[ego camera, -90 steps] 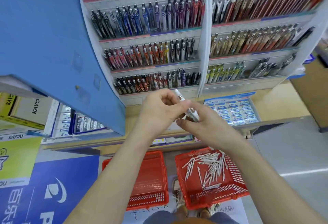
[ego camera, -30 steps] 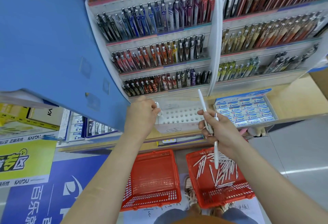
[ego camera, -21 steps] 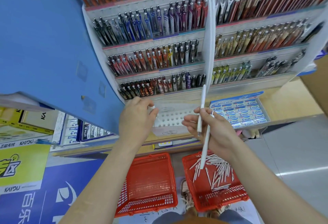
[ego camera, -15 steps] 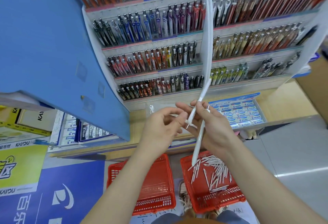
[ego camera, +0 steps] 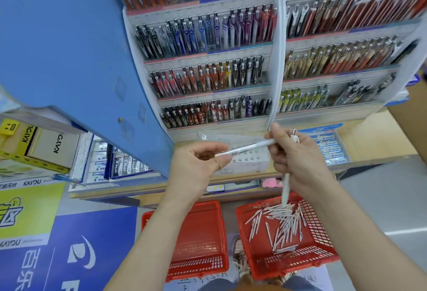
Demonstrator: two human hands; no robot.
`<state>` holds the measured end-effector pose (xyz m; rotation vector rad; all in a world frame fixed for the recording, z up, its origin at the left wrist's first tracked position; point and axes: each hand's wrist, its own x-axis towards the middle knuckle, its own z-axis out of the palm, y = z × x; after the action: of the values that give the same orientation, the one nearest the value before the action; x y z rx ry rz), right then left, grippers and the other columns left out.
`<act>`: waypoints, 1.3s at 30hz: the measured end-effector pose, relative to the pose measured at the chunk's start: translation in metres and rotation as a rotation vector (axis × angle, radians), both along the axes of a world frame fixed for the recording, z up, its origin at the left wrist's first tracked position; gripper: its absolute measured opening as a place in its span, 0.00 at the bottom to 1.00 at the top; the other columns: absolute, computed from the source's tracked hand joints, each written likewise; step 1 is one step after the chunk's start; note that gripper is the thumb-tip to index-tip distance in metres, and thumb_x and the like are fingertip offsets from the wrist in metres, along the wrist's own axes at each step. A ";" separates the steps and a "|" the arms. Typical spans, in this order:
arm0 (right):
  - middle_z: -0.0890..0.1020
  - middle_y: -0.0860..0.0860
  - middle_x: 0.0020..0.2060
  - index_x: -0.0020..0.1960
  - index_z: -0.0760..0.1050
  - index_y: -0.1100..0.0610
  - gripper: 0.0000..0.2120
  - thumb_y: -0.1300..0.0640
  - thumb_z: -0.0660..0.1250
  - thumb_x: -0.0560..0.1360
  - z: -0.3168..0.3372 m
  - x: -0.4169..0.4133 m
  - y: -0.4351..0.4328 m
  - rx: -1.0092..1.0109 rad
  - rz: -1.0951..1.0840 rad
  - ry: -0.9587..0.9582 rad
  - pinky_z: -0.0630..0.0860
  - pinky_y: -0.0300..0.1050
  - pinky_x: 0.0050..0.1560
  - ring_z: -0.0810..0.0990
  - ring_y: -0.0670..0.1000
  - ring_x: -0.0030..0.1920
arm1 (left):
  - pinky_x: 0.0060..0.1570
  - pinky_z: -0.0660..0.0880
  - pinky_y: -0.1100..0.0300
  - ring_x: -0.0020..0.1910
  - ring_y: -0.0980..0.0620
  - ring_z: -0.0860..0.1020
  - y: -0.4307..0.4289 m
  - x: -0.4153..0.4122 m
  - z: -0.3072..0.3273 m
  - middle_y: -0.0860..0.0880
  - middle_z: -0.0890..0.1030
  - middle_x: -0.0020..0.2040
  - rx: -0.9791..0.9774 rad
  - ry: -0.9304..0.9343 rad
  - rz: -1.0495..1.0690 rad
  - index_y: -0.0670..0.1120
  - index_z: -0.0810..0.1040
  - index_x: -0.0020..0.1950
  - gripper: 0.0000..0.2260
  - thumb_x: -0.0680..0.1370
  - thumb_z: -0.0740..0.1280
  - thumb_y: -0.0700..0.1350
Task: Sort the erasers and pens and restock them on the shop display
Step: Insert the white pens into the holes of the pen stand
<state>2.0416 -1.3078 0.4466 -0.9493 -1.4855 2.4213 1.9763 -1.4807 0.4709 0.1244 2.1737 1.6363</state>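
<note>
Left hand and right hand both pinch one thin white plastic pen, likely bound for the white holed tray just behind the fingers.

KAYOU: on yellow box far left, white box beside it, shelf-edge strip just below, green poster near left.
PILOT: on left erasers and right erasers.
Blue poster near left: 百乐.
Floor paper handwriting: unreadable.
</note>
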 end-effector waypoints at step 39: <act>0.72 0.52 0.35 0.59 0.75 0.64 0.13 0.59 0.59 0.80 -0.034 0.006 -0.001 -0.303 0.017 -0.042 0.64 0.34 0.22 0.68 0.46 0.29 | 0.47 0.74 0.55 0.46 0.49 0.78 -0.015 -0.053 -0.047 0.49 0.81 0.45 -0.830 0.546 -0.227 0.49 0.83 0.47 0.06 0.74 0.69 0.47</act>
<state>2.0472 -1.3091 0.4121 -1.0512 -1.1614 2.7061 1.9231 -1.4952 0.4243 0.5913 2.9215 0.5109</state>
